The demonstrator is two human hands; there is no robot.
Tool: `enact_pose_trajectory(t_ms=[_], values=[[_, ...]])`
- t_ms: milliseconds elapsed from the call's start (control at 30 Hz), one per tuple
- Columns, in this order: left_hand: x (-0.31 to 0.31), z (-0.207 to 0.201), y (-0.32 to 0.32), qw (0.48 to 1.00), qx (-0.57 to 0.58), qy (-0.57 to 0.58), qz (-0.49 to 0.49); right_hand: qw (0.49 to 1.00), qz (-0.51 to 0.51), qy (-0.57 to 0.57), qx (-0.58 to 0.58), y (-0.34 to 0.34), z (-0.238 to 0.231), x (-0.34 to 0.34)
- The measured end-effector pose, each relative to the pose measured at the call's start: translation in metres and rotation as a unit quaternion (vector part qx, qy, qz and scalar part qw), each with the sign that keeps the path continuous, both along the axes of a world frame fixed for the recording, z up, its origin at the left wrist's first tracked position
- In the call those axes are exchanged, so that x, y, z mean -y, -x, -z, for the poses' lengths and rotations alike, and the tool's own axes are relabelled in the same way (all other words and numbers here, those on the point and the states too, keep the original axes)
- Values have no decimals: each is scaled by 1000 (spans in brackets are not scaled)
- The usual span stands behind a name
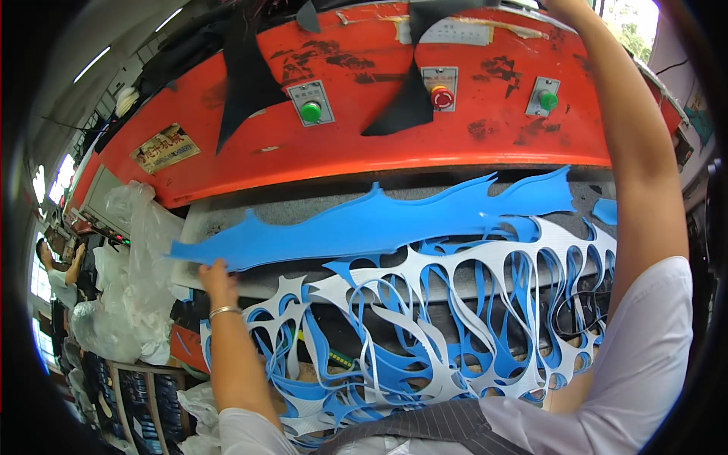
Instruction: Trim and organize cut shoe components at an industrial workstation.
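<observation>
Left hand [218, 280] pinching the blue sheet [341, 221], right hand [565, 7] up at the red machine [364, 144].

The left hand is nearly closed on the sheet's near edge by its left end; from there the sheet stretches rightward over the grey table [303, 205]. To the right of this hand and nearer the person, white and blue offcuts [334, 287] hang in loops. Beyond it, black scraps [250, 83] drape the machine. Plastic bags [144, 254] bunch to its left. The right hand is cut off at the upper edge of view; I cannot tell its opening or any hold.
</observation>
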State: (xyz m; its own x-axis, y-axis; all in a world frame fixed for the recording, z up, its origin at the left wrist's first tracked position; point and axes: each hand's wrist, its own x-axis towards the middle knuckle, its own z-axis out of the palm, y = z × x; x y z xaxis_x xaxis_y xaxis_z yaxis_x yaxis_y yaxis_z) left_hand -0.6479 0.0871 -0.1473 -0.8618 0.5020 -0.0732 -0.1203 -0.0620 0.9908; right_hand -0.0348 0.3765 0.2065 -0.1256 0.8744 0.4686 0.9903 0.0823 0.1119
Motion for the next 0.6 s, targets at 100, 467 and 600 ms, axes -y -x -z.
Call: enact_pose_trajectory(t_ms=[100, 467, 600], values=[[35, -23, 21, 998, -41, -2, -51, 897, -214, -325, -210, 42, 38, 41], [2, -8, -15, 982, 68, -156, -76, 796, -514, 309, -85, 302, 337, 210], [-4, -16, -66, 968, -67, -227, -81, 843, -431, 317, -50, 310, 377, 215]])
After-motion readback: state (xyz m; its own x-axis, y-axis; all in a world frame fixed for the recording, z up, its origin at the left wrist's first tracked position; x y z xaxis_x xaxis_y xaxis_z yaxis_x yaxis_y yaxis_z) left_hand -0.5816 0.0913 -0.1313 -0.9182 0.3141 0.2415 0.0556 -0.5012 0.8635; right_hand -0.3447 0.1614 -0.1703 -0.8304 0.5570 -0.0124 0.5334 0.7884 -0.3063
